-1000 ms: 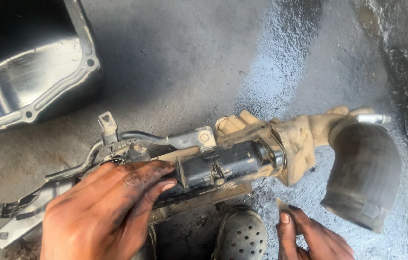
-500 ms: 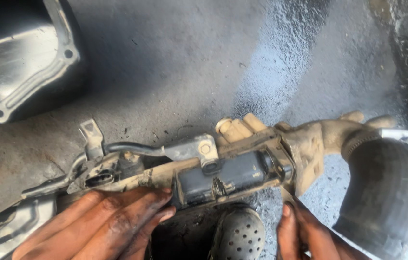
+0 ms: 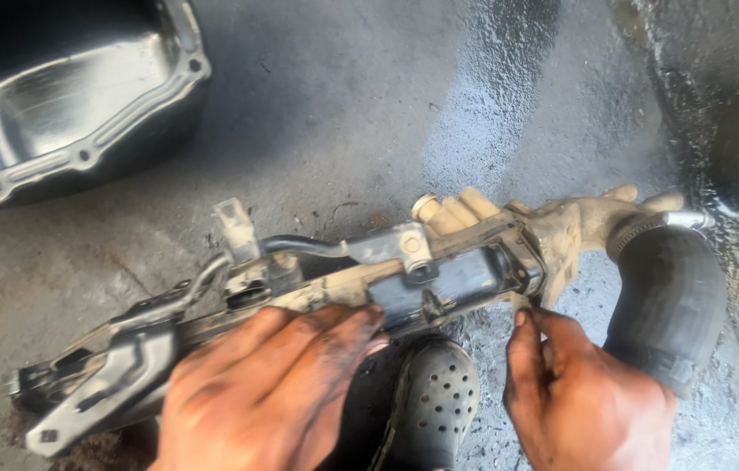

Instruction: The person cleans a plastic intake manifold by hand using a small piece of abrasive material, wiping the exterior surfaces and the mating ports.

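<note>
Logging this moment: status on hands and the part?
Left hand flat on the dirty metal engine assembly, steadying it. Right hand fingertips at its end flange, beside black rubber hose. Perforated black shoe under the assembly; oil pan apart.

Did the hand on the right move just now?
Yes. The right hand has come up against the dirty metal part; its thumb now touches the part's end by the black hose.

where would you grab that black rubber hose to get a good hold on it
Grip the hose around its fat curved middle, coming from its outer right side. That stretch is round, bare and clear of the clamp at its top end, and the right hand already sits by its lower end. The left hand rests on the metal assembly.
</note>
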